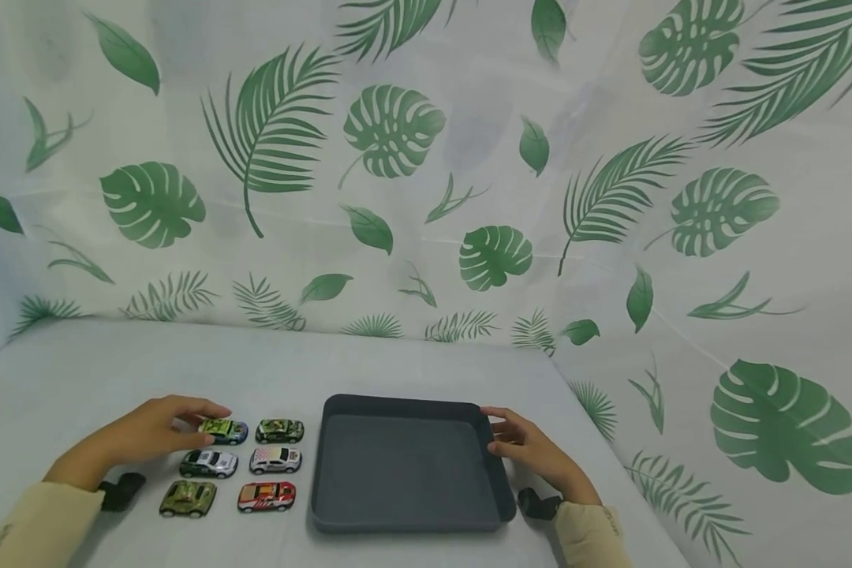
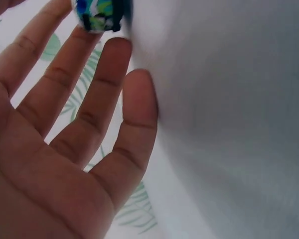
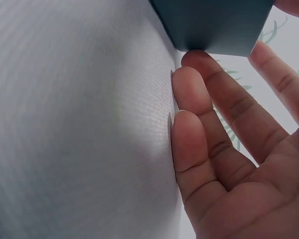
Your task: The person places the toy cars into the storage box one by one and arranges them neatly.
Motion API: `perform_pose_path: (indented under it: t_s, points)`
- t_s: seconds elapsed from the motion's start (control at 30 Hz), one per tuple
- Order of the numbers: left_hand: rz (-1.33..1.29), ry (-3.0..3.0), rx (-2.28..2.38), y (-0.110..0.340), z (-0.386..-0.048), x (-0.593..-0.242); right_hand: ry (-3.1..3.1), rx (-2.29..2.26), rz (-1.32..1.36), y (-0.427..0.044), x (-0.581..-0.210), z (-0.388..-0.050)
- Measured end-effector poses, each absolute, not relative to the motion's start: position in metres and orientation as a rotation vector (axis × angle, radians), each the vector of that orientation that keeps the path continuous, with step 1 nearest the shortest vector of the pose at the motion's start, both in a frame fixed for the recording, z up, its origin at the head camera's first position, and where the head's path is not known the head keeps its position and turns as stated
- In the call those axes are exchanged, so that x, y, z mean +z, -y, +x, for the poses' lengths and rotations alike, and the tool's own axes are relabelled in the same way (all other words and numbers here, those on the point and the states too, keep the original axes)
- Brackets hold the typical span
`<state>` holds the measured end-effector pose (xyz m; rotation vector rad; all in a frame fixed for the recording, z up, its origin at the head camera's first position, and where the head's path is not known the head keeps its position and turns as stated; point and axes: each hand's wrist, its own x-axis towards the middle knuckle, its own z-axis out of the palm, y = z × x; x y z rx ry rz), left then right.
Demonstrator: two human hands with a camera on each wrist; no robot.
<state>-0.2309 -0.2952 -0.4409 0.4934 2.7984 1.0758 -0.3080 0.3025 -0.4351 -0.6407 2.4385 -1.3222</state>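
In the head view my left hand (image 1: pixel 152 426) pinches a green toy car (image 1: pixel 223 431) at the back left of a group, thumb on its near side and index finger on its far side. Bits of that car (image 2: pixel 100 15) show above the fingers in the left wrist view. My right hand (image 1: pixel 528 450) touches the right wall of a dark grey tray (image 1: pixel 412 522) near its back corner. Its fingers (image 3: pixel 192 144) lie low along the table in the right wrist view, outside the tray.
Beside the green car sits a camouflage toy car (image 1: pixel 280 431). Nearer are a black-and-white car (image 1: pixel 209 464), a white car (image 1: pixel 275 460), an olive camouflage car (image 1: pixel 188 498) and a red car (image 1: pixel 267 497). A leaf-patterned curtain (image 1: pixel 426 260) hangs behind the white table (image 1: pixel 369 363).
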Motion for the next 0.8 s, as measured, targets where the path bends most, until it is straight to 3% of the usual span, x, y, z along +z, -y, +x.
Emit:
perform_pose_path:
  t_s: [0.8]
  points:
    - [0.392, -2.866, 0.952, 0.2848, -0.2333, -0.4441, -2.411, -1.344, -0.605, -0.302, -0.4355, -0.3036]
